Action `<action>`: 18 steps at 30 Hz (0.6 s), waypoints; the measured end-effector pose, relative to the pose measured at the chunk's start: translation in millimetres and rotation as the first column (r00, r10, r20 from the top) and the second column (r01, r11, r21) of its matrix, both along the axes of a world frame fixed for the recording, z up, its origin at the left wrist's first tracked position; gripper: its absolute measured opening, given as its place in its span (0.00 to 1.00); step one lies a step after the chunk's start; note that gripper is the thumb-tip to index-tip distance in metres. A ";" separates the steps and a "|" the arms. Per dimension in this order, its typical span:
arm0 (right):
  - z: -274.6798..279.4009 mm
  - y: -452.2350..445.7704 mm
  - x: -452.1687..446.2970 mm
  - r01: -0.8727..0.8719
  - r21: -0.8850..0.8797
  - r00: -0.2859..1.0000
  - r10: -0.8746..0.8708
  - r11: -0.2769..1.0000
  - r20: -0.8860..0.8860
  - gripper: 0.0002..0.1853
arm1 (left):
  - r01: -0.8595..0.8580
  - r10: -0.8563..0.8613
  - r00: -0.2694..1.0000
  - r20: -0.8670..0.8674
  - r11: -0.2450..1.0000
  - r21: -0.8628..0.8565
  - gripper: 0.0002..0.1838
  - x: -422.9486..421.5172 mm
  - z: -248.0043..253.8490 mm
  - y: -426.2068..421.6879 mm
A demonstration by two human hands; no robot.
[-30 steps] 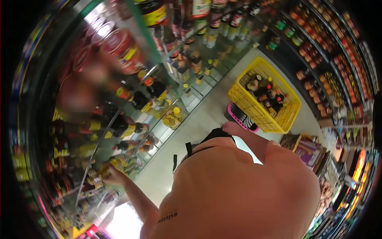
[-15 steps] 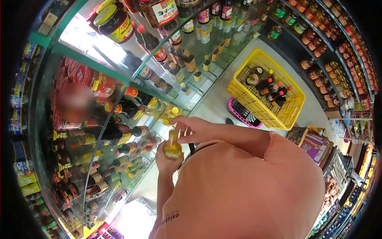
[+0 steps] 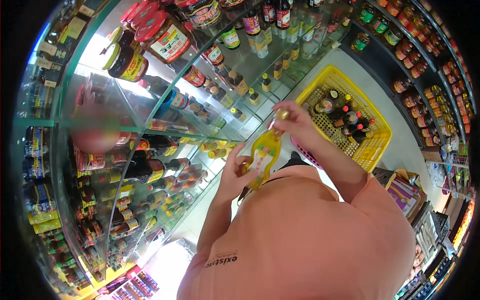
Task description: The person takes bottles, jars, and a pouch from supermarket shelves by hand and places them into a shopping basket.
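A small bottle of yellow oil [image 3: 264,156] with a gold cap and a pale label is tilted in front of my chest. My left hand [image 3: 234,175] is wrapped round its lower part, with the thumb across the label. Up at the cap and neck, the fingers of my right hand [image 3: 295,120] pinch the bottle. Small yellow-capped bottles [image 3: 215,151] stand on the glass shelf just left of my hands.
Glass shelves [image 3: 165,107] crowded with sauce bottles and jars [image 3: 167,40] rise on the left. A yellow plastic crate [image 3: 382,145] holding several dark bottles stands on the floor at right. More jars line dark shelves [image 3: 417,62], and a cardboard box [image 3: 407,195] sits beside my right elbow.
The oil bottle has come up and to the right, with its label now showing. My right hand has moved from beside the shelf onto the cap.
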State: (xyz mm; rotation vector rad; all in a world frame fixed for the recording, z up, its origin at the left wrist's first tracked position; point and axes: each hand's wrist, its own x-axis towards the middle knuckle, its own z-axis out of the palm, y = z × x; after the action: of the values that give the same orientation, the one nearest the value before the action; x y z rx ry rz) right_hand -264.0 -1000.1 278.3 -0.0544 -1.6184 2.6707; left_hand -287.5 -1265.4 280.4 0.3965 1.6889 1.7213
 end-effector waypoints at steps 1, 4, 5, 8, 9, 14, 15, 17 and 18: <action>1.7 17.2 -0.1 0.086 -0.030 0.996 -0.085 0.996 0.013 0.19 | -0.004 -0.003 0.995 0.097 0.997 0.072 0.45 1.2 -1.3 4.8; 8.7 62.9 3.7 0.182 -0.018 0.983 -0.182 0.983 0.013 0.18 | -0.007 -0.040 0.959 0.279 0.986 0.168 0.41 9.6 -11.2 16.6; 10.8 74.2 5.3 0.191 0.028 0.982 -0.191 0.981 0.001 0.17 | -0.075 0.022 0.967 0.254 0.977 0.199 0.39 15.8 -16.4 27.4; 10.0 97.5 12.2 0.184 -0.007 0.983 -0.184 0.983 0.014 0.18 | -0.121 0.077 0.981 0.177 0.960 0.252 0.34 24.7 -26.1 53.5; 8.2 105.0 15.2 0.189 -0.007 0.982 -0.189 0.982 0.016 0.18 | -0.143 0.100 0.979 0.178 0.959 0.245 0.33 26.3 -27.4 61.2; 9.1 153.3 34.8 0.039 -0.057 0.995 -0.044 0.998 -0.089 0.23 | -0.133 0.097 0.985 0.145 0.955 0.264 0.29 31.7 -40.8 94.2; 12.2 164.0 39.4 0.042 -0.028 0.997 -0.044 0.999 -0.069 0.25 | -0.141 0.089 0.979 0.185 0.946 0.291 0.28 32.7 -40.2 103.1; 5.8 191.2 48.3 0.036 0.060 0.997 -0.032 0.998 -0.069 0.24 | -0.198 0.134 0.965 0.224 0.936 0.291 0.26 38.5 -37.0 125.2; 2.0 203.4 54.2 0.026 0.148 0.997 -0.016 0.989 -0.069 0.24 | -0.198 0.134 0.965 0.227 0.936 0.290 0.26 39.8 -43.8 132.7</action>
State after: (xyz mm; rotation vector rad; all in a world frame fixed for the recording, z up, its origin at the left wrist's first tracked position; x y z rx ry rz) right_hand -209.9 -796.7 280.3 0.0212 -1.7796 2.4990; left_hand -247.7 -1132.7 236.6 0.2099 1.3382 2.0870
